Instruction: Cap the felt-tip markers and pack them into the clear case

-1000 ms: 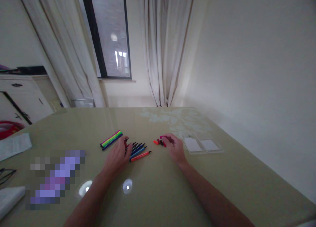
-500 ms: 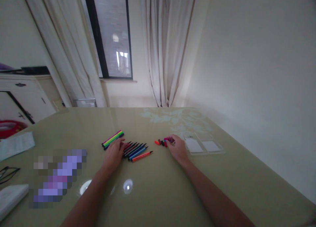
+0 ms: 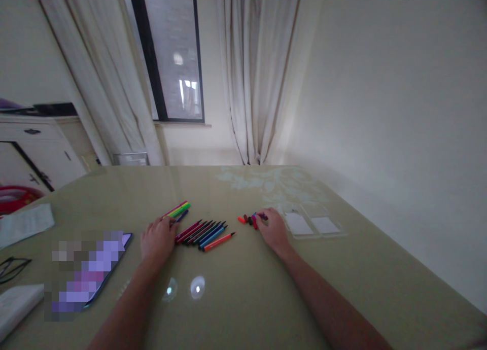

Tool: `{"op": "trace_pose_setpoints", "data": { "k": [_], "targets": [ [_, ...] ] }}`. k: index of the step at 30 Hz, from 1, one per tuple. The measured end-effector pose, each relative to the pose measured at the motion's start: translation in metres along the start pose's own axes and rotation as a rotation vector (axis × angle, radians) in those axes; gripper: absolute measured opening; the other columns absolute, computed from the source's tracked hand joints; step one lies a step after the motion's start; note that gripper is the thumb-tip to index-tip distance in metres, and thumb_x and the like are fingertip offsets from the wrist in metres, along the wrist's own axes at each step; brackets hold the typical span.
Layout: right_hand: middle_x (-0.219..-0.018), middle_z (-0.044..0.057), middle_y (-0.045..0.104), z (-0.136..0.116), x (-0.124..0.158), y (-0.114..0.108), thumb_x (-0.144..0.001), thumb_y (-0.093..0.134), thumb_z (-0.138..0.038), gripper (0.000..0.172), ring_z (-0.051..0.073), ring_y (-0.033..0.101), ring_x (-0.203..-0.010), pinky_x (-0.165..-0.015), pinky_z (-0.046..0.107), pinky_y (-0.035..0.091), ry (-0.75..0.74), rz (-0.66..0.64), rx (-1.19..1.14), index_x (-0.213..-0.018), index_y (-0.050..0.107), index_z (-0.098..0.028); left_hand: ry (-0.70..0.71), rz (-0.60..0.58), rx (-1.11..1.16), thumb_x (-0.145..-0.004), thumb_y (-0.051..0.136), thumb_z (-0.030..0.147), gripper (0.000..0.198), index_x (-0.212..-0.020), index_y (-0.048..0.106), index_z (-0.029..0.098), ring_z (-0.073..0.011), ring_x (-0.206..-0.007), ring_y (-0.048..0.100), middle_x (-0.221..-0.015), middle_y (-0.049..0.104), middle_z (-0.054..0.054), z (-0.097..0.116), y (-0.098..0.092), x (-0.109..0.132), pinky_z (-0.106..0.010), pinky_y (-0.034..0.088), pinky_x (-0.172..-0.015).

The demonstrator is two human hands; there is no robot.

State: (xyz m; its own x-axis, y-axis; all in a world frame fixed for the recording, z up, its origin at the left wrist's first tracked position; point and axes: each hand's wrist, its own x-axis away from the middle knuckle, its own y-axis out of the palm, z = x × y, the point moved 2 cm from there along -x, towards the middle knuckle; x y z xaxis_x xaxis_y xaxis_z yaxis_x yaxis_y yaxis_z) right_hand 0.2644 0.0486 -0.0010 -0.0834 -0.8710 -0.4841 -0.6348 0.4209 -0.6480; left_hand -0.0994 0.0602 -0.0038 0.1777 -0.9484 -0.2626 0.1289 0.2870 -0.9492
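Observation:
My left hand (image 3: 160, 237) is closed around a purple felt-tip marker (image 3: 182, 216), whose tip points away to the right. Beyond it lie several capped-off yellow, green and pink markers (image 3: 178, 208), partly covered by the hand. To its right, a slanted row of uncapped markers (image 3: 203, 232) in red, black and blue ends with an orange marker (image 3: 217, 242). My right hand (image 3: 273, 231) pinches at a small heap of marker caps (image 3: 250, 220), with a purple cap at its fingertips. The palm side of both hands is hidden.
An open clear plastic case (image 3: 315, 225) with white inserts lies right of my right hand. On the left are a blurred-out phone (image 3: 102, 269), glasses (image 3: 14, 268), a white cloth-like item (image 3: 27, 223) and a white object (image 3: 19, 307). A wall borders the table's right.
My left hand has moved left and slightly nearer, off the row's edge, and a purple marker now shows at its fingers. Dark red markers have come into view. My right hand stays at the caps.

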Motion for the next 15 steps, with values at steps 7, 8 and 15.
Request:
{"op": "trace_pose_setpoints", "data": {
  "k": [7, 8, 15],
  "targets": [
    [-0.091, 0.008, 0.072, -0.024, 0.008, -0.003, -0.1, 0.058, -0.034, 0.021, 0.022, 0.065, -0.086, -0.082, 0.034, 0.05, -0.105, 0.065, -0.191, -0.096, 0.075, -0.02, 0.157, 0.164, 0.295, -0.101, 0.043, 0.031, 0.029, -0.109, 0.067, 0.019, -0.0284, -0.103, 0.069, -0.112, 0.07, -0.013, 0.027, -0.006, 0.003, -0.042, 0.055, -0.093],
    [-0.092, 0.007, 0.073, -0.031, 0.011, -0.002, -0.1, 0.059, -0.037, 0.023, 0.021, 0.065, -0.085, -0.081, 0.034, 0.051, -0.106, 0.046, -0.253, -0.102, 0.075, -0.02, 0.229, 0.177, 0.38, -0.101, 0.043, 0.031, 0.027, -0.109, 0.066, 0.02, -0.0272, -0.102, 0.069, -0.113, 0.069, -0.011, 0.036, -0.008, 0.008, -0.041, 0.056, -0.091],
    [-0.1, 0.006, 0.079, -0.068, 0.034, 0.011, -0.099, 0.067, -0.045, 0.028, 0.02, 0.072, -0.087, -0.081, 0.031, 0.055, -0.156, -0.138, -0.571, -0.113, 0.077, -0.023, 0.731, 0.087, 0.486, -0.106, 0.043, 0.029, 0.022, -0.11, 0.063, 0.023, -0.024, -0.095, 0.068, -0.102, 0.071, -0.007, 0.098, -0.015, 0.056, -0.038, 0.055, -0.086]
  ]
}}
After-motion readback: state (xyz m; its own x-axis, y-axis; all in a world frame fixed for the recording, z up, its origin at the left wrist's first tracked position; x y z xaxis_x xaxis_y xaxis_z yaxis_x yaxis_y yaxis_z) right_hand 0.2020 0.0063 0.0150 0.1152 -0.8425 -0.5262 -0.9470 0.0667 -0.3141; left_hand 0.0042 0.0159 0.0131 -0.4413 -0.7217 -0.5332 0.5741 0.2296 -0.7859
